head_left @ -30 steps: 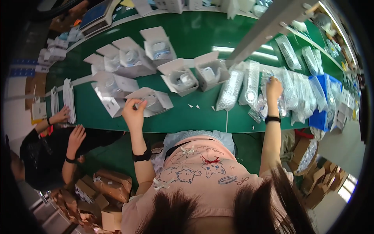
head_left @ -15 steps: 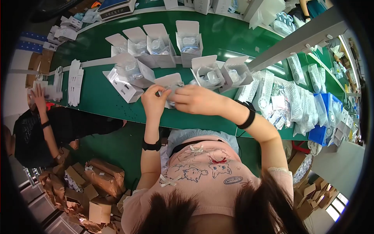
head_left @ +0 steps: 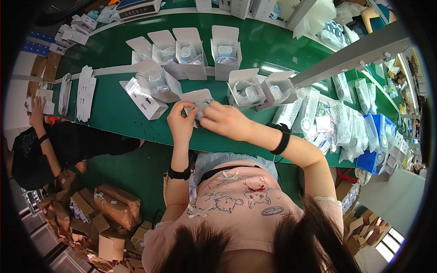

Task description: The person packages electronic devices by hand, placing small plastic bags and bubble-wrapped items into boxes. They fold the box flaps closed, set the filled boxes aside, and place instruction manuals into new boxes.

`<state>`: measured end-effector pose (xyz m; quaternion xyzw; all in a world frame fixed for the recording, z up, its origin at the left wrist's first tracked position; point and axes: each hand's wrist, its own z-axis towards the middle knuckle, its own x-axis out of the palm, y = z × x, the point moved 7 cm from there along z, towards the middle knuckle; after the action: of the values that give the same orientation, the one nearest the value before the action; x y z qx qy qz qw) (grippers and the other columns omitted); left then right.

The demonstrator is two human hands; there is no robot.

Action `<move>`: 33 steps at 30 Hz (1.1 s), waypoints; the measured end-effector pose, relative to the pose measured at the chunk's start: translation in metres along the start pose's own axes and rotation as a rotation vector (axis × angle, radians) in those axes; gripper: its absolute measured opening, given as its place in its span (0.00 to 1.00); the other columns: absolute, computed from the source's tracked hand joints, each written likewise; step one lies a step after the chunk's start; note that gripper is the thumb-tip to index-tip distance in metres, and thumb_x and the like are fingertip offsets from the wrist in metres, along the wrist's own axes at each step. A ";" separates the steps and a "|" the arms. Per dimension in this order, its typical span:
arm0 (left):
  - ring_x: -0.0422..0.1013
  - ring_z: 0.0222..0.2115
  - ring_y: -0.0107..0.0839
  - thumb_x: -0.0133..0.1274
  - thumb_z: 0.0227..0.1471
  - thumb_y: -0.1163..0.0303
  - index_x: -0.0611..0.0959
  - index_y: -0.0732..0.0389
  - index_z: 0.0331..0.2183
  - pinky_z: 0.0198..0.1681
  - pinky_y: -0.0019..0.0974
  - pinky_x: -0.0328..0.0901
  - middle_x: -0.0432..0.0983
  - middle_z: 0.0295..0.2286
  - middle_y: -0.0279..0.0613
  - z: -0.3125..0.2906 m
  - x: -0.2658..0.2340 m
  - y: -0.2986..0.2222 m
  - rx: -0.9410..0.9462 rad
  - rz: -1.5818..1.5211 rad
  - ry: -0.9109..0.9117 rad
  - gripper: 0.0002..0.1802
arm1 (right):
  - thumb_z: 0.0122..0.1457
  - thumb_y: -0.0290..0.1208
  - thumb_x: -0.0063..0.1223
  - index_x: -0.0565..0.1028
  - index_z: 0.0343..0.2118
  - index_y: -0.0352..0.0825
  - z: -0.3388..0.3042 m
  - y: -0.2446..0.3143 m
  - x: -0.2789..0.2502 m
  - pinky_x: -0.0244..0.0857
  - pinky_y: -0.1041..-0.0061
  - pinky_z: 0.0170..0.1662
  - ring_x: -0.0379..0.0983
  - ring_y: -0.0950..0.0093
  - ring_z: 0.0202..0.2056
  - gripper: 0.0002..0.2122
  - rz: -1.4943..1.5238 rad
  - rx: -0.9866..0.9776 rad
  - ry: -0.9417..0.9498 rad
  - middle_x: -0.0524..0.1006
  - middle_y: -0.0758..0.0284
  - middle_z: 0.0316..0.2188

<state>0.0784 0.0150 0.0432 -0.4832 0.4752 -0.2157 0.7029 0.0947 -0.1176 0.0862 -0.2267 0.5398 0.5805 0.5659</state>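
Observation:
Both my hands meet over an open white box (head_left: 196,94) near the bench's front edge. My left hand (head_left: 181,119) is closed, thumb and forefinger pinched at a small grey, shiny piece (head_left: 201,107) that looks like plastic wrapping. From the other side my right hand (head_left: 224,120) curls its fingers against the same piece; its exact kind is hidden. Just left stands an open white box (head_left: 170,86) with a bagged item, beside a closed white carton (head_left: 144,101) lying tilted. To the right are two open boxes (head_left: 246,91) holding white devices in clear bags.
Several open filled boxes (head_left: 191,68) line the back of the green bench (head_left: 109,109). Stacks of flat white cards (head_left: 85,93) lie left. Bubble-wrapped parts (head_left: 307,109) and a blue bin (head_left: 371,157) crowd the right, under a grey metal post (head_left: 346,54). A co-worker's hand (head_left: 36,111) holds white boxes far left.
My right hand has shifted slightly, its fingers curling closer to the left hand at the grey piece. The co-worker's hand has moved down and left. The view has tilted a little.

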 end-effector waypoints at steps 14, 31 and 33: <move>0.64 0.40 0.39 0.65 0.26 0.68 0.66 0.60 0.42 0.39 0.38 0.62 0.64 0.40 0.46 -0.028 0.008 0.014 0.344 -0.095 0.217 0.38 | 0.39 0.40 0.56 0.72 0.33 0.37 -0.005 0.009 0.017 0.45 0.54 0.53 0.59 0.67 0.46 0.17 -0.155 -0.055 0.078 0.69 0.69 0.31; 0.69 0.35 0.31 0.56 0.40 0.69 0.70 0.66 0.41 0.40 0.31 0.63 0.70 0.36 0.45 0.141 -0.028 -0.319 0.669 0.153 0.284 0.24 | 0.42 0.14 0.46 0.71 0.29 0.28 -0.311 -0.096 -0.164 0.61 0.75 0.38 0.68 0.66 0.34 0.09 0.114 0.989 -1.217 0.72 0.60 0.29; 0.70 0.31 0.34 0.62 0.29 0.61 0.73 0.64 0.36 0.36 0.31 0.63 0.73 0.30 0.44 0.147 0.035 -0.345 0.925 0.542 0.001 0.30 | 0.43 0.15 0.46 0.72 0.29 0.28 -0.300 -0.103 -0.161 0.60 0.76 0.38 0.68 0.66 0.33 0.09 0.038 0.951 -1.102 0.72 0.60 0.29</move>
<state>0.2766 -0.0937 0.3442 0.0173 0.4384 -0.2136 0.8729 0.1240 -0.4720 0.0941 0.3784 0.3742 0.3229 0.7827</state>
